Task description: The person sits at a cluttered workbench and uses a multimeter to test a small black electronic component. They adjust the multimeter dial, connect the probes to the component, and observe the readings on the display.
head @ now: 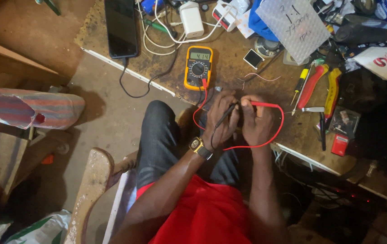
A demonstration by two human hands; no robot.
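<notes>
Red probe point(265, 104): light, stiff, pinched by right hand point(256, 121) at its body
Black probe point(227, 115): light, pinched by left hand point(220, 119)
Leads point(272, 135): soft, snag-prone
Meter point(198, 67): on surface point(229, 58), behind the hands

I'm sitting in a small electronics repair workshop. My worn wooden tabletop point(229, 68) across the top of the frame carries a yellow multimeter point(198, 67), a smartphone point(121, 27), a white charger point(191, 19), a screwdriver point(300, 84) and red-handled pliers point(312, 86); bare concrete floor point(107, 117) at left.
</notes>
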